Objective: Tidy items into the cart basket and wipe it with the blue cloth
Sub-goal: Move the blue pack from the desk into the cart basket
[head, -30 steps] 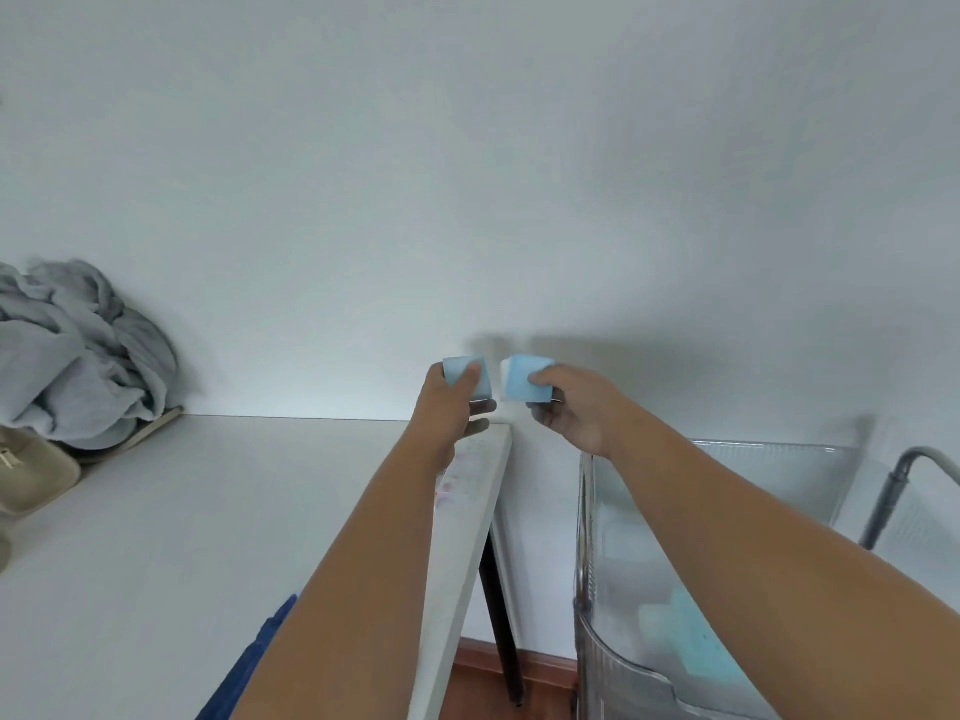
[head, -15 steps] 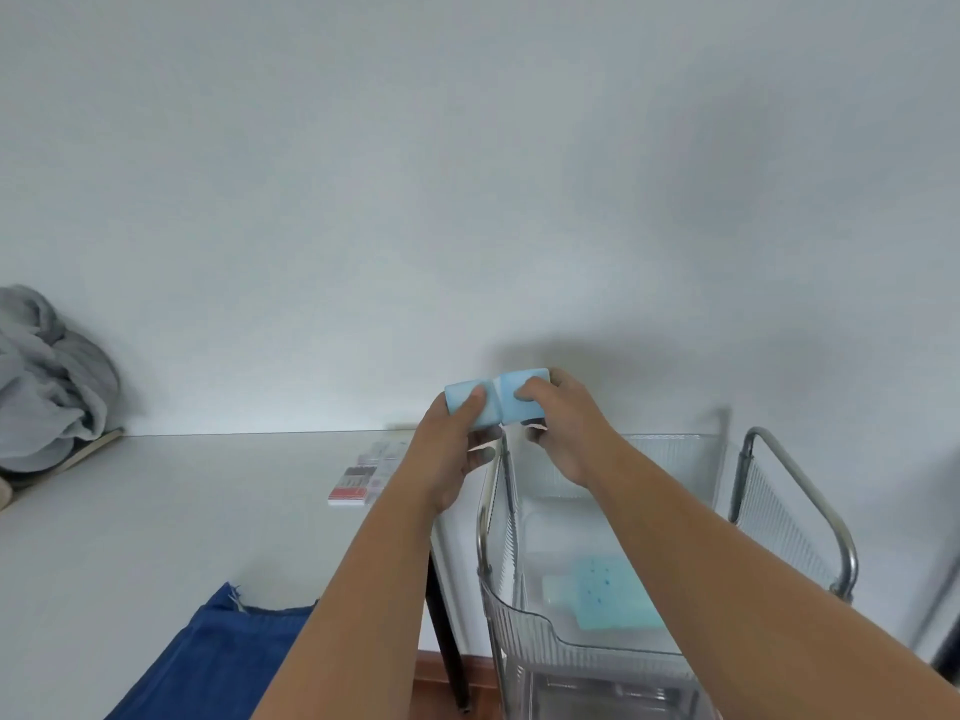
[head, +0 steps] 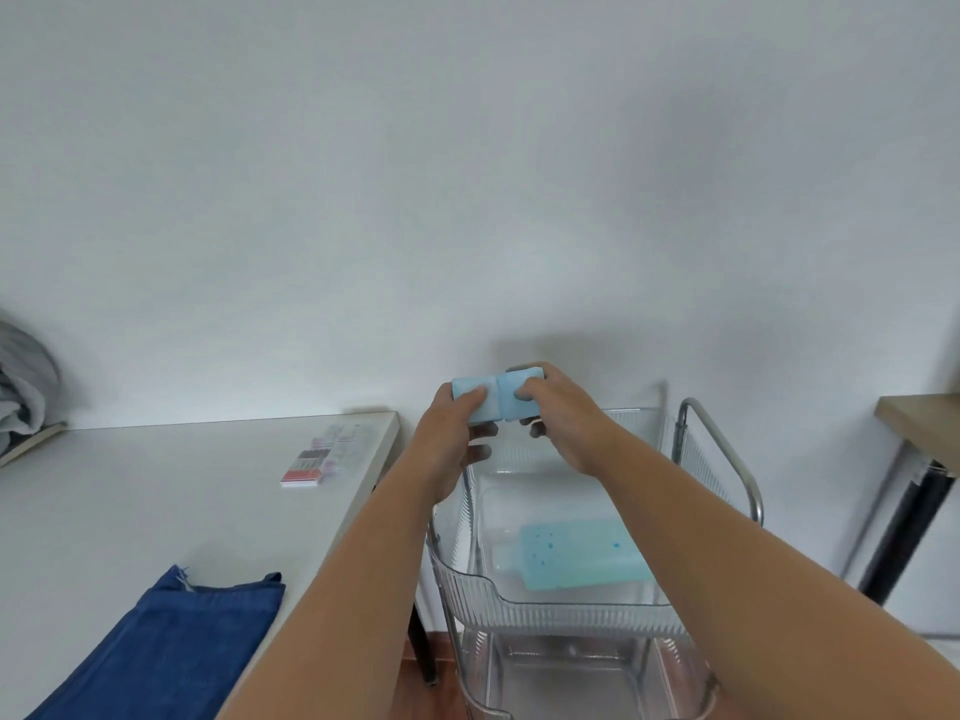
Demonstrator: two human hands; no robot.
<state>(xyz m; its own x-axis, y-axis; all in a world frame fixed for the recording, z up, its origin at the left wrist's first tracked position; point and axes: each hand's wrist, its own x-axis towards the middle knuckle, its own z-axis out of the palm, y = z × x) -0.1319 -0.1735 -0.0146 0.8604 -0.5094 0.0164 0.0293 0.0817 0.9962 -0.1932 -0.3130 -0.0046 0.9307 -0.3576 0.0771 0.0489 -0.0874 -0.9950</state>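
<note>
Two light blue blocks are pressed side by side above the far end of the clear cart basket [head: 545, 610]. My left hand [head: 447, 444] grips the left blue block [head: 470, 389] and my right hand [head: 566, 418] grips the right blue block [head: 522, 392]. A pale blue speckled pack [head: 576, 558] lies on the basket floor. The dark blue cloth [head: 171, 646] rests folded on the white table [head: 156, 506] at the near left, away from both hands.
A small stack of red and grey cards [head: 317, 459] lies near the table's right edge. Grey fabric [head: 21, 387] is bunched at far left. The cart's metal handle [head: 722, 449] rises on the right. A wooden desk [head: 919, 423] with a black leg stands far right.
The view has swung right, bringing the cart basket into full sight. The two blue blocks, apart a second ago, are now pressed together over the basket.
</note>
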